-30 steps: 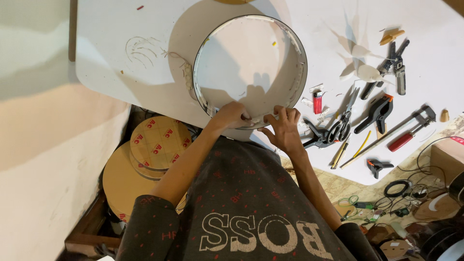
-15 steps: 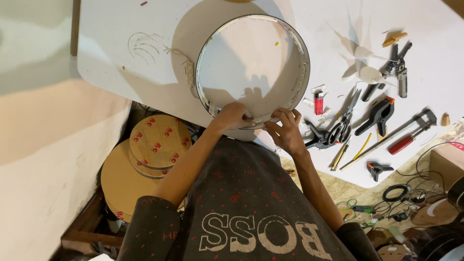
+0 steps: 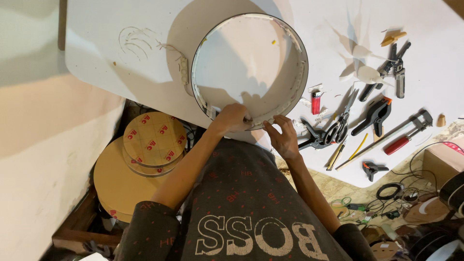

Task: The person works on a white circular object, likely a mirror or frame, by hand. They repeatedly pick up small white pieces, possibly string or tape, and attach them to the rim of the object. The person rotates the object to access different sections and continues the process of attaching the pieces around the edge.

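- My left hand (image 3: 234, 117) is curled shut on the near edge of the big round white hoop with a thin dark rim (image 3: 299, 53).
- My right hand (image 3: 282, 135) sits just beside it. Its fingers (image 3: 280, 122) pinch the same near edge, so both hands are close together on the hoop.
- The hoop lies flat on the white table (image 3: 111, 72), with its near edge right at the table's near side.
- A short white strip with small blocks (image 3: 182, 70) touches the hoop's left side.
- Right of my right hand lie black-handled scissors (image 3: 340, 124) and a black spring clamp (image 3: 314, 137), close together.
- A small red lighter (image 3: 316, 100) stands out just past them, near the hoop.
- Further right I see a black clamp with orange tips (image 3: 376, 113), a long bar clamp with a red handle (image 3: 403, 134) and grey pliers (image 3: 397, 65) at the far side.
- A yellow pencil (image 3: 357, 147) lies near the table's near edge.
- Down on the left, off the table, brown round cardboard discs with red marks (image 3: 153, 142) are stacked on each other.
- On the right, below the table, black wires (image 3: 401, 191) lie in a tangle.
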